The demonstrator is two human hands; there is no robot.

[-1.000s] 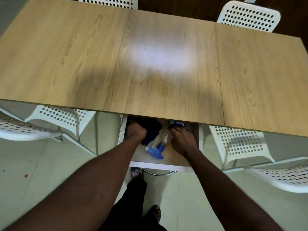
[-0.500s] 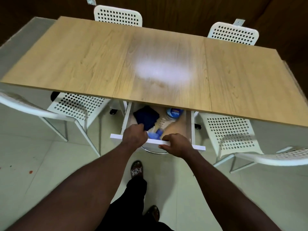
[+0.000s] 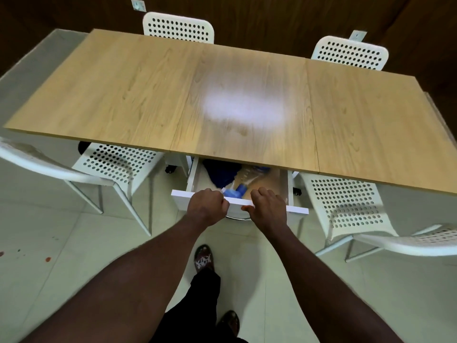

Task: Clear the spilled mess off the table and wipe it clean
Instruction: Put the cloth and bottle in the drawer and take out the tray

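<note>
Both hands grip the white drawer front (image 3: 296,209): left hand (image 3: 207,208) with fingers curled over it, right hand (image 3: 268,207) likewise. Worktop (image 3: 138,95) shows no mess. Blue cloth (image 3: 221,173) and spray bottle (image 3: 238,190) lie inside; closing risks trapping fingers or jamming the bottle.

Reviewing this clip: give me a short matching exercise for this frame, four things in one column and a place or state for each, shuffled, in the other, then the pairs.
Things:
1. drawer
2. blue cloth
3. left hand
4. tabletop

Places or states:
A. bare, with a bright glare patch
B. pulled out from under the table
C. gripping the white drawer front
D. lying at the drawer's back left

Pairs: 1-B, 2-D, 3-C, 4-A
</note>
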